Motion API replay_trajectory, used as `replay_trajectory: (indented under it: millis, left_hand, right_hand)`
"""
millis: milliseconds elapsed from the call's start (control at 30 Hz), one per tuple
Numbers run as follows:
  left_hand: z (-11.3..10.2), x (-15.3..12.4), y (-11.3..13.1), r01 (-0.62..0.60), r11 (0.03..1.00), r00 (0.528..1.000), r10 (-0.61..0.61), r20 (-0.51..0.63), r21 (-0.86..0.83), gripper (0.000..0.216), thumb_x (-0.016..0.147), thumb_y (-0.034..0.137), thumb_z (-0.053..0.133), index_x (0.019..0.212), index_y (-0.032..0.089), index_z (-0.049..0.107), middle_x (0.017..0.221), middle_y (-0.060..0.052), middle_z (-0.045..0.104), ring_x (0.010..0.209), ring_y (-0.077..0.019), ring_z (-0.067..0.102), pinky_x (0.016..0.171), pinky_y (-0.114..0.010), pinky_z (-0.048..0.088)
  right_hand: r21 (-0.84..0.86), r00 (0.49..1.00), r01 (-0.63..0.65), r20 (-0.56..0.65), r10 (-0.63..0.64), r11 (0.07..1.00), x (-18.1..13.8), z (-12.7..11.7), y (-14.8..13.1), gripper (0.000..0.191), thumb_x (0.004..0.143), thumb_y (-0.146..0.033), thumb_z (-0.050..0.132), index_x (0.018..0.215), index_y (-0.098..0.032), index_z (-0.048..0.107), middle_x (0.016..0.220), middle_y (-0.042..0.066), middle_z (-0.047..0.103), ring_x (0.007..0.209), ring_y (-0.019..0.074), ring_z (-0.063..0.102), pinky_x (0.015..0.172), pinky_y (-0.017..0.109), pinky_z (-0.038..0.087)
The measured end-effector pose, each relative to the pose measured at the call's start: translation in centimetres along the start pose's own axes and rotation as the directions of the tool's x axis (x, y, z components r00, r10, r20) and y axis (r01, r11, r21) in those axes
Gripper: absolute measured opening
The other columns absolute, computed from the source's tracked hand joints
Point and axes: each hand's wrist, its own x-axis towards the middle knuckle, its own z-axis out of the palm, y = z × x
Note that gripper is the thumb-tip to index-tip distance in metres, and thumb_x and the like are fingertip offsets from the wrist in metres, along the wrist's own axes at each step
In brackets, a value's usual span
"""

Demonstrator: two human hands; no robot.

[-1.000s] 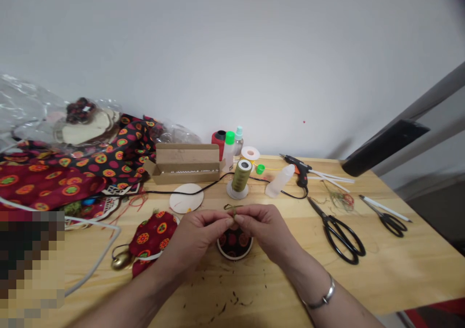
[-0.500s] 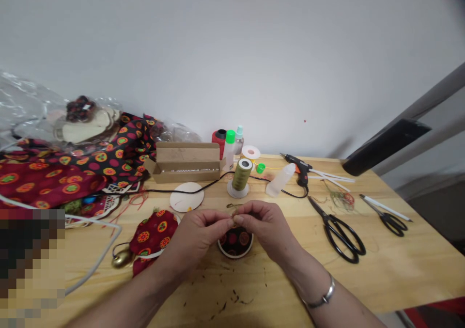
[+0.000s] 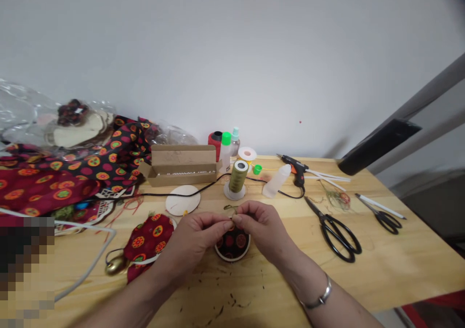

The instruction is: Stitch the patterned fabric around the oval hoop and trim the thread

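Observation:
My left hand [image 3: 192, 241] and my right hand [image 3: 259, 228] meet at the middle of the wooden table [image 3: 385, 274], fingertips pinched together on a short piece of olive-green cord [image 3: 230, 208] that loops up between them. Just below the fingers lies a round fabric-covered disc [image 3: 232, 244] with a dark red dotted print and a white rim. A spool of olive-green thread [image 3: 238, 177] stands upright right behind the hands. A bracelet shows on my right wrist.
Large black scissors [image 3: 336, 230] and smaller scissors [image 3: 383, 216] lie to the right. A glue gun [image 3: 296, 168], bottles [image 3: 225, 149], an open cardboard box [image 3: 181, 165], a white disc [image 3: 182, 200], a fabric pouch with a bell [image 3: 145, 238] and piled printed cloth [image 3: 54, 178] lie behind and left.
Both hands stay pinched on the cord, whose loop has shortened a little. The view has shifted slightly, so everything sits a bit further left.

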Motion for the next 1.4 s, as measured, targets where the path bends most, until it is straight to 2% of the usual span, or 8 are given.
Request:
replay_trajectory:
  millis: [333, 533, 700, 833, 1100, 1200, 1300, 1400]
  left_hand:
    - [0.1, -0.1, 0.0, -0.024, 0.999, 0.999, 0.025, -0.031, 0.023, 0.016, 0.065, 0.029, 0.071, 0.076, 0.018, 0.076, 0.068, -0.003, 0.073, 0.062, -0.0163, 0.061, 0.061, -0.024, 0.047]
    - [0.0, 0.1, -0.1, -0.030, 1.000, 0.998, 0.029, -0.053, -0.009, 0.013, 0.066, 0.027, 0.071, 0.074, 0.018, 0.076, 0.065, -0.001, 0.072, 0.058, -0.0131, 0.059, 0.059, -0.021, 0.045]
    - [0.3, -0.1, 0.3, -0.018, 1.000, 0.998, 0.018, -0.068, -0.006, 0.011, 0.065, 0.027, 0.072, 0.065, 0.016, 0.074, 0.059, 0.000, 0.069, 0.054, -0.0119, 0.057, 0.055, -0.020, 0.044]
    - [0.4, -0.3, 0.5, -0.030, 0.999, 0.996, 0.032, -0.088, 0.026, 0.009, 0.065, 0.025, 0.071, 0.064, 0.016, 0.074, 0.056, 0.001, 0.067, 0.052, -0.0108, 0.055, 0.053, -0.019, 0.044]
    - [0.1, 0.1, -0.1, -0.063, 0.992, 0.996, 0.069, -0.053, 0.113, 0.014, 0.069, 0.028, 0.067, 0.074, 0.018, 0.074, 0.070, -0.001, 0.071, 0.064, -0.0140, 0.059, 0.062, -0.023, 0.047]
    - [-0.3, 0.3, -0.3, -0.148, 0.977, 0.989, 0.151, -0.008, 0.156, 0.012, 0.071, 0.028, 0.066, 0.073, 0.018, 0.073, 0.073, -0.001, 0.068, 0.069, -0.0143, 0.059, 0.065, -0.023, 0.047]
    - [-0.8, 0.7, -0.6, -0.241, 0.948, 0.967, 0.254, -0.035, 0.206, 0.011, 0.070, 0.029, 0.067, 0.067, 0.018, 0.072, 0.085, -0.002, 0.062, 0.077, -0.0147, 0.058, 0.069, -0.023, 0.047]
    - [-1.2, 0.9, -0.8, -0.262, 0.929, 0.956, 0.286, -0.058, 0.261, 0.013, 0.072, 0.030, 0.066, 0.069, 0.019, 0.072, 0.098, -0.004, 0.056, 0.085, -0.0159, 0.058, 0.074, -0.025, 0.048]
  right_hand:
    - [-0.028, 1.000, 0.001, 0.016, 0.000, 1.000, -0.1, 0.0, 0.0, 0.013, 0.063, -0.026, 0.066, 0.062, -0.016, 0.059, 0.052, -0.005, 0.052, 0.046, 0.0070, 0.043, 0.043, 0.020, 0.037]
    - [0.014, 0.997, 0.010, 0.077, -0.011, 1.000, -0.1, -0.1, 0.1, 0.023, 0.071, -0.036, 0.063, 0.066, -0.013, 0.062, 0.057, -0.002, 0.055, 0.048, 0.0060, 0.044, 0.043, 0.018, 0.036]
    - [0.045, 0.999, -0.021, 0.029, 0.020, 0.999, 0.0, 0.0, 0.2, 0.016, 0.060, -0.026, 0.071, 0.067, -0.015, 0.063, 0.057, -0.002, 0.059, 0.049, 0.0080, 0.048, 0.046, 0.021, 0.039]
    - [0.074, 1.000, -0.026, -0.009, 0.027, 0.997, 0.0, 0.1, 0.4, 0.016, 0.058, -0.025, 0.072, 0.062, -0.016, 0.059, 0.054, -0.003, 0.058, 0.048, 0.0084, 0.048, 0.046, 0.021, 0.039]
    - [-0.055, 1.000, 0.020, 0.010, -0.020, 0.998, 0.0, 0.3, 0.3, 0.012, 0.067, -0.025, 0.061, 0.062, -0.016, 0.055, 0.051, -0.005, 0.050, 0.045, 0.0066, 0.041, 0.042, 0.019, 0.034]
    - [-0.134, 0.997, 0.078, 0.009, -0.078, 0.988, -0.1, 0.2, 0.1, 0.011, 0.070, -0.024, 0.057, 0.063, -0.017, 0.054, 0.053, -0.005, 0.049, 0.048, 0.0078, 0.042, 0.044, 0.019, 0.035]
    - [-0.205, 0.992, 0.123, -0.001, -0.126, 0.971, 0.0, 0.0, 0.3, 0.012, 0.072, -0.025, 0.056, 0.063, -0.018, 0.052, 0.053, -0.005, 0.048, 0.049, 0.0086, 0.042, 0.046, 0.020, 0.035]
    - [-0.278, 0.981, 0.189, 0.002, -0.196, 0.942, 0.2, -0.3, 0.7, 0.012, 0.074, -0.024, 0.055, 0.064, -0.018, 0.052, 0.056, -0.005, 0.048, 0.053, 0.0093, 0.043, 0.050, 0.021, 0.035]
